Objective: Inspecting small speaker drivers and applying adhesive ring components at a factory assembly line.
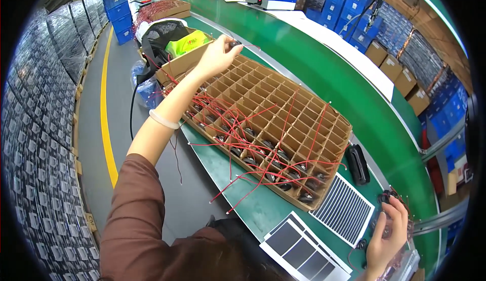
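Note:
My left hand (pixel 218 58) reaches over the far end of a divided cardboard box (pixel 283 96), closed on a small black round part (pixel 234 43) with a thin red wire trailing from it. Similar dark round parts (pixel 284 184) sit in the cells along the box's near side, their red wires (pixel 243 134) tangled over the dividers; many cells toward the far side hold none. At the lower right, my right hand (pixel 387 238) curls its fingers around a black round part (pixel 386 197). More dark parts and wires lie beside that hand, partly hidden by it.
Striped sheets (pixel 345 209) and dark-panelled sheets (pixel 298 250) lie on the green bench near a black case (pixel 358 164). Beyond the box are a yellow-green bag (pixel 187 44) and a carton of red wires (pixel 162 11). A green conveyor (pixel 324 83) runs behind; wrapped stacks (pixel 45 144) stand left.

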Demonstrator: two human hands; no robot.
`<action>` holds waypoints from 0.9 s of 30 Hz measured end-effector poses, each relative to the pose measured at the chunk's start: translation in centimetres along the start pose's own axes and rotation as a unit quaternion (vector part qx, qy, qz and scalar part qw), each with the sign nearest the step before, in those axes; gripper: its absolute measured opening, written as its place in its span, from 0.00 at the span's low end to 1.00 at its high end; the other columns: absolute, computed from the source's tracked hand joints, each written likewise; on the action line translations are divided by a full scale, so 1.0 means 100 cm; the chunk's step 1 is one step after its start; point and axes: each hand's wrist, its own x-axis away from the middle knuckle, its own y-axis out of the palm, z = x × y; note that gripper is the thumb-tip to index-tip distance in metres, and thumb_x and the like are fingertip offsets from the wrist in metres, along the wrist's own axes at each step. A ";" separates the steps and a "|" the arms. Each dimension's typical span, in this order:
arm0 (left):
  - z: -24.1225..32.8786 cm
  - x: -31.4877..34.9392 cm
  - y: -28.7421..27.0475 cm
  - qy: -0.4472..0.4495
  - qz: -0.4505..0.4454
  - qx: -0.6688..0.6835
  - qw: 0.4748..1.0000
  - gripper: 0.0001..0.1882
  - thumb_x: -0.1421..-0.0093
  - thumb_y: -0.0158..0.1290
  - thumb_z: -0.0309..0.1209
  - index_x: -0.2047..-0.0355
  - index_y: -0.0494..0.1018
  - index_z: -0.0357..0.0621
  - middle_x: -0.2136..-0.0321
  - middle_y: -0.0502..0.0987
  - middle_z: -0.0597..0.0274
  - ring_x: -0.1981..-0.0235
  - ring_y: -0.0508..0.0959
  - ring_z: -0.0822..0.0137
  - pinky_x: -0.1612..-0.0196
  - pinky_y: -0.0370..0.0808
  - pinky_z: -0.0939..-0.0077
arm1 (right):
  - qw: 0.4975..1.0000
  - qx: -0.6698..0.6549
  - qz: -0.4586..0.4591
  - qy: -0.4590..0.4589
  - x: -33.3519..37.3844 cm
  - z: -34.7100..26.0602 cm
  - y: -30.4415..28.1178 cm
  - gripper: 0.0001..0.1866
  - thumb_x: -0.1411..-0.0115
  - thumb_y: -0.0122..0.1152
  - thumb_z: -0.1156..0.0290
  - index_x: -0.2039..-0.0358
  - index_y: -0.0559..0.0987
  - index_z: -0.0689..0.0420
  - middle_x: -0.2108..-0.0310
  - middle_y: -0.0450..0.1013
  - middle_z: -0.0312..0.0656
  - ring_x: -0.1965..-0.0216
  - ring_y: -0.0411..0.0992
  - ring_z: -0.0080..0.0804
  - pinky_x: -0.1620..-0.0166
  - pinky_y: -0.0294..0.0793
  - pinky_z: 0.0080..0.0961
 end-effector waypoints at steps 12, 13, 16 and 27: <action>-0.031 0.017 -0.017 0.017 -0.140 -0.259 0.956 0.17 0.55 0.50 0.41 0.70 0.68 0.41 0.71 0.70 0.51 0.65 0.68 0.57 0.61 0.63 0.66 | 0.998 0.018 -0.055 -0.010 0.002 -0.001 0.009 0.05 0.55 0.48 0.81 0.74 0.70 0.64 0.67 0.67 0.47 0.66 0.66 0.37 0.67 0.65 0.22; -0.030 0.018 -0.017 0.014 -0.141 -0.240 0.960 0.16 0.55 0.51 0.38 0.71 0.69 0.38 0.70 0.70 0.48 0.66 0.69 0.54 0.62 0.65 0.67 | 0.998 0.009 -0.060 0.009 0.001 -0.002 0.011 0.05 0.55 0.48 0.81 0.75 0.70 0.64 0.67 0.67 0.47 0.66 0.66 0.37 0.67 0.65 0.22; -0.025 0.017 -0.014 0.019 -0.119 -0.261 0.958 0.16 0.56 0.52 0.38 0.72 0.70 0.38 0.70 0.70 0.48 0.66 0.69 0.56 0.63 0.66 0.68 | 0.998 0.013 -0.060 0.005 0.001 -0.001 0.012 0.05 0.55 0.48 0.81 0.75 0.71 0.64 0.68 0.67 0.47 0.67 0.67 0.36 0.68 0.65 0.21; -0.055 0.021 0.005 -0.040 -0.032 -0.125 0.991 0.18 0.60 0.55 0.41 0.74 0.68 0.39 0.79 0.72 0.55 0.75 0.71 0.57 0.67 0.67 0.70 | 0.998 -0.003 -0.051 0.025 0.000 -0.002 0.010 0.06 0.59 0.50 0.81 0.76 0.71 0.64 0.71 0.67 0.48 0.70 0.67 0.40 0.66 0.65 0.26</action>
